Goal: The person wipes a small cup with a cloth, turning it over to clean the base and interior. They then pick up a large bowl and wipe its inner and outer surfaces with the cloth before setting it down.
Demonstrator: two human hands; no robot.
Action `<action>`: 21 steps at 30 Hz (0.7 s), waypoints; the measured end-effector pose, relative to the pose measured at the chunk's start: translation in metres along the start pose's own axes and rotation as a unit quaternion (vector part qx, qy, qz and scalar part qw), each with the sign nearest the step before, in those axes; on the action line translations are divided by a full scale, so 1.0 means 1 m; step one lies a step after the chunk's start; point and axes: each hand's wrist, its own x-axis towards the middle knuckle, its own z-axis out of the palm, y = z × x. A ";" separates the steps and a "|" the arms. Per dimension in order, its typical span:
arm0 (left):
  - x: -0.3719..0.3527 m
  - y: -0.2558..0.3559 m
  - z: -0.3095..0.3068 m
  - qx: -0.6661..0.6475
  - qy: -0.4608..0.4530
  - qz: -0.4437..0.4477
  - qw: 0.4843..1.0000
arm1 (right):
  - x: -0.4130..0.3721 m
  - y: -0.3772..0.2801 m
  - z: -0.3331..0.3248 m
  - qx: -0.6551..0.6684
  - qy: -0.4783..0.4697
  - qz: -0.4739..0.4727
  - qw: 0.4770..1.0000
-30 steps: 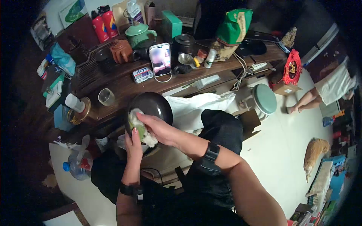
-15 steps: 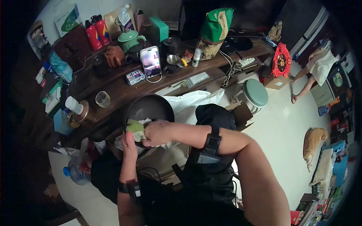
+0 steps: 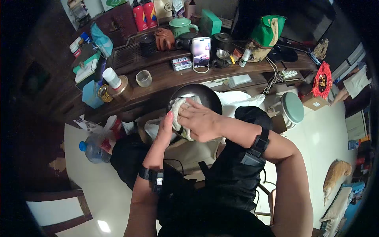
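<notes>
A dark round pan (image 3: 211, 98) is held over my lap, its inside turned up toward me. My left hand (image 3: 166, 128) grips the near left rim, thumb up along the edge; its other fingers are hidden below the pan. Bunched in the pan is a whitish cloth (image 3: 176, 113) with a bit of green on its lower end. My right hand (image 3: 201, 121) presses on this cloth from above, fingers curled over it against the pan's near left inner wall.
On the wooden table (image 3: 166, 81) ahead stand a propped phone (image 3: 201, 53), a glass cup (image 3: 143, 78), teapots and a green bag (image 3: 268, 35). A green-topped stool (image 3: 292, 107) is at right. A cat (image 3: 336, 175) lies on the floor; another person (image 3: 355, 85) is far right.
My view has swung left, so everything sits further right. My right hand has gone from a closed grip on the cloth to fingers spread over it. The cloth's green part shows less.
</notes>
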 end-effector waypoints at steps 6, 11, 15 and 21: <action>0.001 0.009 -0.003 0.103 0.088 0.081 0.987 | 0.013 -0.009 0.012 -0.267 -0.045 0.315 0.910; -0.001 0.013 -0.008 0.172 0.097 0.061 0.978 | 0.006 -0.039 0.000 0.067 -0.049 0.255 0.963; 0.004 -0.003 -0.010 0.050 0.092 0.065 0.992 | 0.005 -0.053 -0.001 0.194 0.070 0.279 0.938; 0.001 0.010 -0.006 -0.213 0.027 -0.023 0.976 | 0.009 -0.050 0.024 0.101 0.251 0.147 0.951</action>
